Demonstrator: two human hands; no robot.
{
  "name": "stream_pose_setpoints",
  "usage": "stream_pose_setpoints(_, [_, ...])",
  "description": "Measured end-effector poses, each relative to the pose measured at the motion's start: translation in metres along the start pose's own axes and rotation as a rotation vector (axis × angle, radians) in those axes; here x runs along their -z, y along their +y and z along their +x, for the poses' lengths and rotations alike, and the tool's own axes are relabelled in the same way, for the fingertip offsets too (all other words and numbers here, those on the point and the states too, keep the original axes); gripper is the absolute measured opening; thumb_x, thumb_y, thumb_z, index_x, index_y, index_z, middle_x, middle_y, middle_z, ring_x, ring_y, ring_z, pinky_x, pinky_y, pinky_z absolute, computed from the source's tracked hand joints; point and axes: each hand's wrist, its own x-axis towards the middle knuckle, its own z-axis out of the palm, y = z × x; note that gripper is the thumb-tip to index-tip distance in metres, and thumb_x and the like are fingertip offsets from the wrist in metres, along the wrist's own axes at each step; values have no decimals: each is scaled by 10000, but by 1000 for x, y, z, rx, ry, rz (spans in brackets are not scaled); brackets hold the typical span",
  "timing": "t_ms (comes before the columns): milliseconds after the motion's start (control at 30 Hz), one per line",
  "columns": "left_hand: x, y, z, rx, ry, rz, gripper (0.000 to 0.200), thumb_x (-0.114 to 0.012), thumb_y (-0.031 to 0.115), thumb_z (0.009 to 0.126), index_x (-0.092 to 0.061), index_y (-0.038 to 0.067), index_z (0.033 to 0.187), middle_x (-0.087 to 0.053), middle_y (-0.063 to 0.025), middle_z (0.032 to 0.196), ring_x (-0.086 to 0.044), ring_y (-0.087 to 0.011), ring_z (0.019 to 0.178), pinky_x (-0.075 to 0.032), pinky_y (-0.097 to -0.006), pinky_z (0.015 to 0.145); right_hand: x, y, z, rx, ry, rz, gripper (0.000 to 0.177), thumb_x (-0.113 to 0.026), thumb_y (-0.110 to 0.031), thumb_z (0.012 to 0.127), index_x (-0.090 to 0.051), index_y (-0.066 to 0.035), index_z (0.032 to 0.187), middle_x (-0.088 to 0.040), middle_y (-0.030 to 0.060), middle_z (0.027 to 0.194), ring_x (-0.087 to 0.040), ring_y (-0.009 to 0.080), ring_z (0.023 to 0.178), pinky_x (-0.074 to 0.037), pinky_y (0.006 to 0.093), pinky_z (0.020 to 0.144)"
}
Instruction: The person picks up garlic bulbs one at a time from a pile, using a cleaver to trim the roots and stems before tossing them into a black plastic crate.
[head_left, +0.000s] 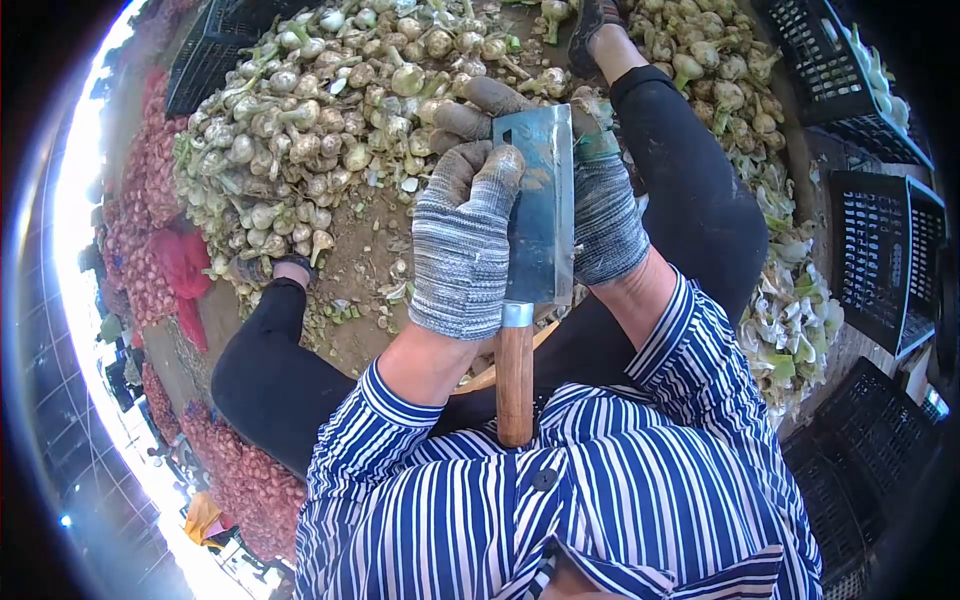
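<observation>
- A broad rectangular steel cleaver point(545, 215) with a round brown wooden handle point(515, 385) is being held in front of the blue-and-white striped shirt point(600, 500). Its blade is pointing away from the body and its handle end back at the chest.
- The left hand point(462, 245), in a grey knitted glove, is being pressed against the blade's left side, with the forearm rising from the striped cuff. Its fingers point(495, 165) are being curled narrowly over the blade's edge, gripping it.
- The right hand point(605, 215), gloved alike, is being laid against the blade's right side. Its dark-tipped fingers point(465, 115) are being stretched leftward behind the blade's top, and whether anything is being clasped there cannot be told.
- A heap of pale stalked bulbs point(320, 120) is being seen just beyond the hands, on the dirt.
- Black plastic crates point(880, 260) and red mesh sacks point(140, 240) are being seen well apart, at either side.
</observation>
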Motion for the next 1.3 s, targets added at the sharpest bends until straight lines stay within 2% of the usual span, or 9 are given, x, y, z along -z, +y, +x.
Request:
stream_pose_setpoints(133, [2,-3,0,-7,9,54,176,-554,178,908,-596,15,962,-585,0,783,-505,-54,692,-432,-209,622,0,1,-2,6,6,-11,427,-649,-443,805,-430,-118,975,-410,3,906,-493,118,909,-449,248,877])
stream_pose_setpoints(267, [2,-2,-1,-5,2,41,177,-555,178,907,-596,15,964,-586,-3,788,-506,-57,693,-432,-211,625,-4,0,-5,40,20,-205,503,-637,-489,801,-431,-100,1044,-441,27,964,-501,130,953,-452,261,908])
stream_pose_setpoints(433, [5,-4,-1,-13,-13,32,181,-557,181,907,-595,15,966,-591,-7,794,-511,-60,697,-434,-213,628,10,2,-3,26,-43,-88,611,-615,-564,782,-431,-91,1122,-473,71,1087,-506,157,1037,-441,280,957])
stream_pose_setpoints(667, [6,-5,-2,12,-5,-9,174,-560,188,905,-591,25,955,-587,-6,791,-509,-63,703,-432,-219,640,10,2,-4,29,-21,-146,593,-606,-565,789,-444,-98,1116,-476,73,1093,-511,153,1036,-447,273,948])
stream_pose_setpoints(733, [7,-5,-2,6,-6,-7,172,-560,190,905,-590,26,950,-584,-5,790,-506,-64,702,-432,-221,641,21,1,-5,-23,-38,-34,607,-596,-570,793,-445,-95,1140,-478,79,1116,-506,156,1057,-447,279,953])
stream_pose_setpoints(867, [8,-6,-3,15,2,-2,176,-552,194,910,-588,26,947,-580,-2,791,-504,-62,699,-430,-219,636,21,1,-1,-11,-49,-153,606,-575,-556,814,-441,-89,1176,-487,110,1164,-513,170,1088,-447,291,966])
stream_pose_setpoints(1000, [8,-9,-3,-58,18,57,190,-543,208,917,-583,27,955,-577,-3,794,-503,-59,693,-433,-216,622,22,5,0,13,-60,-113,627,-533,-550,841,-422,-75,1235,-485,160,1219,-530,199,1105,-455,304,967])
stream_pose_setpoints(1067, [9,-8,-4,-35,6,26,201,-546,221,917,-580,29,964,-576,-3,795,-506,-57,692,-437,-213,616,21,5,-1,20,-24,-144,643,-515,-556,849,-412,-71,1258,-482,176,1233,-538,210,1102,-462,306,959])
stream_pose_setpoints(1300, [8,-1,-8,-9,6,-31,225,-562,241,912,-569,31,992,-580,3,804,-513,-50,696,-444,-205,618,27,9,2,58,-76,-158,709,-474,-599,842,-393,-56,1291,-479,168,1243,-530,218,1105,-457,315,964])
